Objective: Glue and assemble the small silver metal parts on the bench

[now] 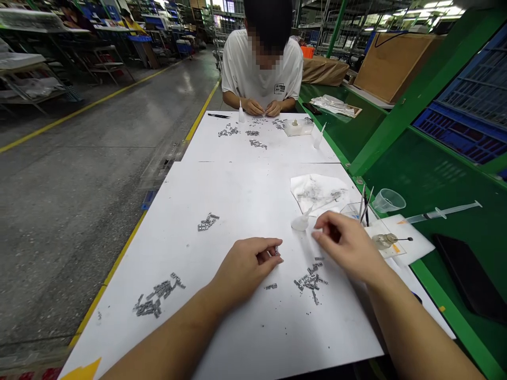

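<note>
My left hand (253, 266) is over the middle of the white table, with a small grey metal part (277, 250) pinched between thumb and fingertips. To its right, my right hand (348, 243) is curved, a narrow gap between thumb and forefinger and nothing visible in it. Just left of those fingertips stands a small white squeeze bottle (301, 222) with a thin pointed tip; they look apart from it. Below the hands lie a loose pile of small grey metal parts (311, 279) and a single metal part (271, 286).
More metal parts lie in a pile (158, 295) at left and a smaller group (208, 221) beyond. A stained white cloth (319, 192), tweezers (366, 203), a glass bottle (384, 241), a plastic cup (389, 200) and a syringe (439, 212) are at right. A co-worker (261, 68) sits opposite.
</note>
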{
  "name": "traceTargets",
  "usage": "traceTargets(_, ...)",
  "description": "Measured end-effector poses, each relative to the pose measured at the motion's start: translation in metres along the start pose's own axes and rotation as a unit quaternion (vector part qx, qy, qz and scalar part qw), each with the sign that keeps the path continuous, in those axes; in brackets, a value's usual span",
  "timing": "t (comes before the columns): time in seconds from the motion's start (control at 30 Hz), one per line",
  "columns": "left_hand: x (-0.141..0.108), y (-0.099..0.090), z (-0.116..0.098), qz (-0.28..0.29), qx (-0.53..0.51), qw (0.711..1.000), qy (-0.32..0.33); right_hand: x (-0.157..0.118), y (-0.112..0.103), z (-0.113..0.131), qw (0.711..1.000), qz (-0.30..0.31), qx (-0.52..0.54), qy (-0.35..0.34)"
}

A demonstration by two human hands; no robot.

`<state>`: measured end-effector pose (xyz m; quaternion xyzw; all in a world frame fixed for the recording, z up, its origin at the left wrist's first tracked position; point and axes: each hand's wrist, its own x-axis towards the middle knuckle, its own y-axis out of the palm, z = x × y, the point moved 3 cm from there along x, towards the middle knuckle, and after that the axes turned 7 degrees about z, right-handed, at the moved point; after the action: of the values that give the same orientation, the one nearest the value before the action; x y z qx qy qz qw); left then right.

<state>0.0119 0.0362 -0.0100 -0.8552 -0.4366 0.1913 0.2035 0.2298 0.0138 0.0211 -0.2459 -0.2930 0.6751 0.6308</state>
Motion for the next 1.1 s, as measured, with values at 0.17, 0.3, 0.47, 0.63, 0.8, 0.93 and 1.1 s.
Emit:
traceTargets(0.17,0.000,-0.001,0.000,-0.007,-0.030,0.999,-0.014,-0.003,0.001,0.004,0.978,0.160,-0.134,0.013)
traceTargets(0.3,0.000,-0.002,0.001,-0.017,-0.046,0.999,-0.004,-0.005,0.004,-0.005,0.967,0.196,-0.160,0.020)
traceTargets(0.47,0.000,-0.003,0.003,-0.023,-0.058,0.998,0.003,-0.002,0.005,-0.012,0.964,0.212,-0.160,0.025)
traceTargets(0.63,-0.001,-0.004,0.000,-0.022,-0.065,0.998,-0.012,-0.004,0.008,0.005,0.977,0.209,-0.046,0.016)
traceTargets(0.8,-0.003,-0.004,-0.003,-0.033,-0.071,0.997,-0.010,-0.008,0.033,0.017,0.952,0.168,0.251,0.055)
traceTargets(0.93,-0.004,-0.005,-0.005,-0.043,-0.073,0.996,0.004,-0.005,0.049,0.010,0.911,0.114,0.392,0.064)
traceTargets(1.1,-0.005,-0.004,-0.008,-0.042,-0.062,0.997,0.018,-0.001,0.053,0.004,0.890,0.117,0.434,0.073)
